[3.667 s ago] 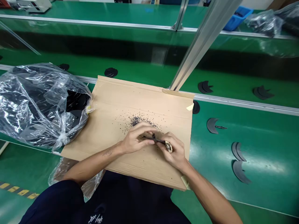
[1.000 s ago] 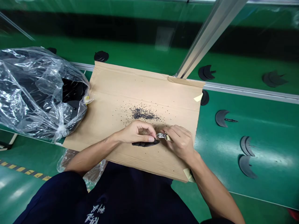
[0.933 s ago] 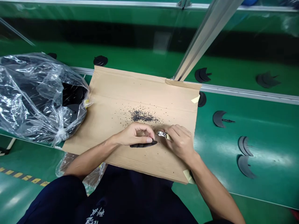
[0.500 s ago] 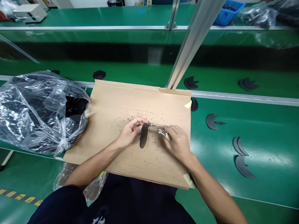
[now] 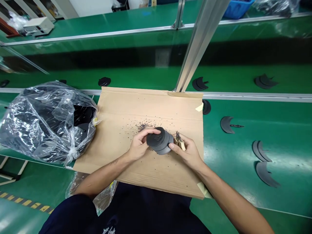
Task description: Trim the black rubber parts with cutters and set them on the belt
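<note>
My left hand [image 5: 140,144] is closed on a round black plastic part [image 5: 155,139], its thumb on the top face, where a small square mark shows. The part looks like overlapping discs, its right side a lower layer [image 5: 165,144]. My right hand [image 5: 188,151] keeps a pair of side cutters [image 5: 179,139] in its fingers, jaws pointing away from me. Its thumb also presses on the right edge of the black part. Beneath both hands lies a cardboard sheet [image 5: 122,107], strewn with small black clippings [image 5: 143,126] just past the left hand.
A clear plastic bag [image 5: 48,120] full of black parts stands at the left. Crescent-shaped black pieces [image 5: 226,124] lie on the green bench [image 5: 234,175] at the right. A metal post [image 5: 195,55] rises behind the cardboard.
The black part has turned from edge-on to face-up. My right hand, with the cutters, has come to it and now touches its right edge; the cutters' jaws point farther away from me.
</note>
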`<state>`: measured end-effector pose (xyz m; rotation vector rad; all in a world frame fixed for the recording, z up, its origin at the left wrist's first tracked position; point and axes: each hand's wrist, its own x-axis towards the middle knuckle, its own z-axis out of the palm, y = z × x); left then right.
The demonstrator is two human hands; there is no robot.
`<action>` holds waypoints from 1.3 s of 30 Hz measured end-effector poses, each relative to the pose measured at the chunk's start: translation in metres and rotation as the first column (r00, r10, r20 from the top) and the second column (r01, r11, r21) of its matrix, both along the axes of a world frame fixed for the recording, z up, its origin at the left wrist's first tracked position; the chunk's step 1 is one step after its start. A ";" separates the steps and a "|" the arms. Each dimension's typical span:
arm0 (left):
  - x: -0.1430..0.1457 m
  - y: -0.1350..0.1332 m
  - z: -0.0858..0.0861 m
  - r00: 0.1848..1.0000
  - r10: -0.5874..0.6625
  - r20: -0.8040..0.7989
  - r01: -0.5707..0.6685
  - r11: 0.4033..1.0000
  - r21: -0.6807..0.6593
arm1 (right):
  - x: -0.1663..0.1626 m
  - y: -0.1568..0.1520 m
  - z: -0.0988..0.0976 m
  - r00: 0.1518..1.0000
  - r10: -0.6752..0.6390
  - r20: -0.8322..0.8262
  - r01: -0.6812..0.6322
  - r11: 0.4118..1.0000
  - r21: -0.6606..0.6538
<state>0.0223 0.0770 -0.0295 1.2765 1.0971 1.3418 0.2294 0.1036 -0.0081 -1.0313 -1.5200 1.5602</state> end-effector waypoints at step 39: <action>-0.015 0.014 -0.001 0.964 -0.179 -0.198 0.170 0.983 -0.065 | 0.000 0.002 0.000 0.995 -0.062 0.083 0.051 0.989 0.136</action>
